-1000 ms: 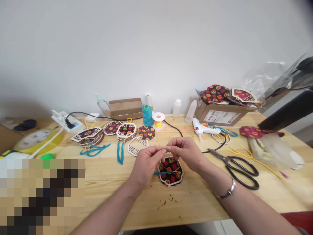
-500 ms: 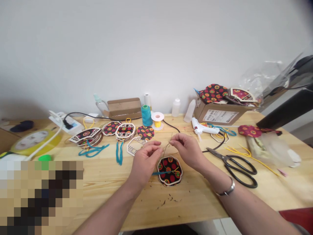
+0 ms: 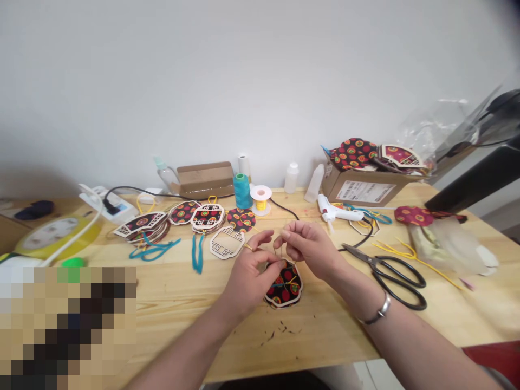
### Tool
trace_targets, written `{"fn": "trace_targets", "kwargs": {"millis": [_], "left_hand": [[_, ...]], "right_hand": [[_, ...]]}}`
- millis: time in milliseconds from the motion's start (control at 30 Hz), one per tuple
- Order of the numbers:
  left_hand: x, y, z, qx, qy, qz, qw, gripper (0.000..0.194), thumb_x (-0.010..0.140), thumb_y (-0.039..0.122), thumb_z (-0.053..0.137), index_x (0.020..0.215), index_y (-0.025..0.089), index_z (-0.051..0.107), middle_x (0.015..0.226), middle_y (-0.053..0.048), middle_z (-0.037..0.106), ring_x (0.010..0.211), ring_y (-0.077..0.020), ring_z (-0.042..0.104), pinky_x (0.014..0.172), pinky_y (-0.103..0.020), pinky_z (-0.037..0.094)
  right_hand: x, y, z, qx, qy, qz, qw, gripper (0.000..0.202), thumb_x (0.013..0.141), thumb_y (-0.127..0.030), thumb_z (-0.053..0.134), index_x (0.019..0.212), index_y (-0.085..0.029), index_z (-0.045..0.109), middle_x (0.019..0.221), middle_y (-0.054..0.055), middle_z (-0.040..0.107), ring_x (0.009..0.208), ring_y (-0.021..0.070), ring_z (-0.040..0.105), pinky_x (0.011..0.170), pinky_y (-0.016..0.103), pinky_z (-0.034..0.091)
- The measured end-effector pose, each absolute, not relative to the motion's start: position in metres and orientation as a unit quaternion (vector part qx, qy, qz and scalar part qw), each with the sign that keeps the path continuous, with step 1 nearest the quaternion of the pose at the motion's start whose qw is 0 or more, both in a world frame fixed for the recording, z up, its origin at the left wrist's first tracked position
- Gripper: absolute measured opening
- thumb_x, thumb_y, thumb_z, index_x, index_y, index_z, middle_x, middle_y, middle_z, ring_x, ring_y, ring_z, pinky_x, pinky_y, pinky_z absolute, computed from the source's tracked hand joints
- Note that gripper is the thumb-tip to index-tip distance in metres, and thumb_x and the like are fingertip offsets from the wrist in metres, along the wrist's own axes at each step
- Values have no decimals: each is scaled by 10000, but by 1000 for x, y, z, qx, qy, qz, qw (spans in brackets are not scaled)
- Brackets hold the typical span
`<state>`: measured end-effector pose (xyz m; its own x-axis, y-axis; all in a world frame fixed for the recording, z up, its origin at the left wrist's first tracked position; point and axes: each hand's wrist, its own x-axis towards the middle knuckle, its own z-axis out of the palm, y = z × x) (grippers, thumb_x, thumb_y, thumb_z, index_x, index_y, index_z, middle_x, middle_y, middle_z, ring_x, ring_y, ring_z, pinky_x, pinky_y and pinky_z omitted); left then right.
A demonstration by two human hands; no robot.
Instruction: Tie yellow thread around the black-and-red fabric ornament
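A fabric-covered ornament [image 3: 280, 298], black with red and orange round motifs and a pale scalloped edge, lies flat on the table below my hands. My left hand [image 3: 254, 273] is closed over its upper left part, thumb and forefinger pinched on a thin yellowish cord. Just to the right, my right hand [image 3: 309, 244] pinches the same cord [image 3: 281, 251] between thumb and forefinger, so that it loops between the two hands. A short yellow cord end and a bit of blue thread rest on the fabric. My left fingers hide part of the ornament.
Black-handled scissors [image 3: 384, 273] lie right of my right forearm, with a white glue gun [image 3: 339, 211] behind them. A lattice frame [image 3: 227, 244] is left of my hands. Blue thread [image 3: 242, 192] and a yellow spool [image 3: 260, 201] stand behind; a cardboard box [image 3: 361, 187] sits back right.
My left hand has moved slightly right and down, its thumb now over the ornament's upper edge. The cord loop between my hands has become smaller.
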<state>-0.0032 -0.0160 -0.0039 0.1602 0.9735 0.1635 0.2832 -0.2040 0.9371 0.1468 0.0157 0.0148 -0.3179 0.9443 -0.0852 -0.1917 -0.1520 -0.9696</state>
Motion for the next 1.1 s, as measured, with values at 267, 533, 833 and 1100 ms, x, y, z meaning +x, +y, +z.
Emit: {"fn": "trace_targets", "kwargs": {"millis": [267,533,833,1100], "left_hand": [[-4,-20,4,542,471,481,503,43,737,224,623,739,184,607,1235,-99,546,1099,-242,537,951,-388,388],[-2,-18,4,500,461,485,550,230,771,260,605,985,174,611,912,-47,654,810,-153,601,756,-269,469],[-7,-16,0,490,483,440,577,185,767,326,612,800,154,673,595,33,510,454,-45,381,438,-178,311],[-9,-11,-4,450,429,438,649,143,756,274,640,776,134,664,578,32,542,391,-14,342,384,-173,213]], "right_hand": [[147,16,14,-402,-497,646,419,290,684,-390,670,657,-156,501,489,-68,454,409,34,334,404,185,224],[145,15,13,-430,-576,573,394,203,724,-308,610,613,-151,545,487,-53,456,435,53,347,424,199,261],[147,17,11,-437,-610,551,365,189,738,-301,597,641,-143,562,503,-46,461,458,55,355,427,194,265],[151,19,13,-394,-561,644,340,278,671,-381,691,660,-137,561,495,-48,482,445,44,367,412,181,238]]}}
